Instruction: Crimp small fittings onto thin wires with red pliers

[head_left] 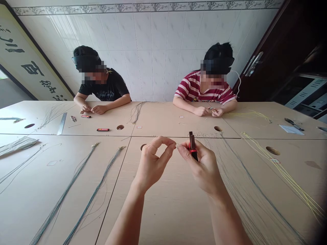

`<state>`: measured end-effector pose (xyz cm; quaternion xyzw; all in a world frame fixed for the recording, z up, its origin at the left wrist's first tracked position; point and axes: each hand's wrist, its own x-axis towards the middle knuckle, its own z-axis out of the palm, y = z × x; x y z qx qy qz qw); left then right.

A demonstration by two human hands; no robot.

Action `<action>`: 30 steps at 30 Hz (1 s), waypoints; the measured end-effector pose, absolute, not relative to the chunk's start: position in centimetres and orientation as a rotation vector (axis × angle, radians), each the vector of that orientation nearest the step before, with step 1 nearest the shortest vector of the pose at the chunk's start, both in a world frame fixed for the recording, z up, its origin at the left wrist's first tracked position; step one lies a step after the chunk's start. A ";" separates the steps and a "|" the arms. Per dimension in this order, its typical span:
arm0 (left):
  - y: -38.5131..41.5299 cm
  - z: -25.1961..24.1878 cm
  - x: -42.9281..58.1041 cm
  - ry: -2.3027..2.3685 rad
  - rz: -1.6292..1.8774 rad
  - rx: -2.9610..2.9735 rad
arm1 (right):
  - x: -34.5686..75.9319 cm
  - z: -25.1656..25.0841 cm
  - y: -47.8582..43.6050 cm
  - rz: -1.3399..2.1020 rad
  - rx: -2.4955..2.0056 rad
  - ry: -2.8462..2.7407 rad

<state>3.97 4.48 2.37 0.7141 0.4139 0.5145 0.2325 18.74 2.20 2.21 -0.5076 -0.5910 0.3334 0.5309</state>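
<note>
My left hand (156, 160) is raised over the middle of the table, thumb and forefinger pinched on a tiny thin loop (177, 145), too small to make out clearly. Its fingertips nearly meet those of my right hand (201, 160), whose thumb and forefinger touch the loop's other side. Held against the palm of my right hand is a small black-and-red tool (192, 147) with two dark flat prongs pointing up; the fingers hide its lower part. Two bundles of grey-blue cords (76, 175) (102, 183) with small metal ends lie left of my hands.
Thin cords (245, 190) and yellow cords (288, 173) spread at right. Across the table sit two people (102, 88) (204, 88), hands on the tabletop. Beyond my hands lie a ruler (62, 123), red-and-black tubes (103, 129) and small metal pieces (201, 134). The table has round holes (273, 150).
</note>
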 end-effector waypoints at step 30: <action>4.2 2.5 4.1 1.092 1.311 1.890 | 19.4 2.3 2.4 0.656 -1.250 -1.376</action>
